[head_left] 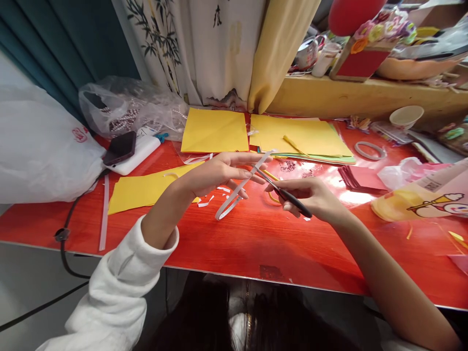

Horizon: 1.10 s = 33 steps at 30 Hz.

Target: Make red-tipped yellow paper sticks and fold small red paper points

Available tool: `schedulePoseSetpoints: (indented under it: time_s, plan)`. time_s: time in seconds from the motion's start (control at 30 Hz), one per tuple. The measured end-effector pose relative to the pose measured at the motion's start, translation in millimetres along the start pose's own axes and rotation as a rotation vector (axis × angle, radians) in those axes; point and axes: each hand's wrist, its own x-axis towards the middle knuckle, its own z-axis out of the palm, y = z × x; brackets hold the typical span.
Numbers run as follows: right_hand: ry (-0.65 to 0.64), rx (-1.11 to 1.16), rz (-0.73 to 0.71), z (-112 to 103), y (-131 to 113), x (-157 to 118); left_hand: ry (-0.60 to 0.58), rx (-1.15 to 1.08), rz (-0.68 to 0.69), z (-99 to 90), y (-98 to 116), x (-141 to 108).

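Note:
My left hand (223, 170) is closed on a thin white strip (234, 195), which loops down below the fingers and curls near its lower end. In my right hand (307, 195) is a pair of scissors (283, 192) with dark handles. The blades point up and left, reaching the strip beside my left fingertips. Whether the blades are apart I cannot tell. Small white paper scraps (204, 202) lie on the red table (212, 243) beneath my left hand. Behind the scissors, part of a yellow loop (272, 195) shows on the table.
Yellow sheets (215, 130) and a paper stack (300, 134) lie at the back. A phone (120, 147) rests on a white box (137, 156) at left, near a white bag (44, 146). Right are dark red papers (361, 179), a drink cup (413, 200) and a tape-like ring (370, 150).

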Motion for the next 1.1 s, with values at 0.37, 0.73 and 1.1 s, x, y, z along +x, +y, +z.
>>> schedulePoseSetpoints:
  time_s: [0.37,0.73,1.1]
  plan:
    - [-0.013,-0.021,-0.023,2.2,1.9,0.3,0.02,-0.088,-0.025,2.3,-3.3,0.7]
    - [0.016,0.001,-0.035,-0.2,6.3,0.4,0.085,0.019,0.001,0.8,-3.6,0.7]
    - [-0.007,0.125,0.012,-2.7,6.3,3.6,0.116,-0.069,-0.037,-3.3,-6.3,1.7]
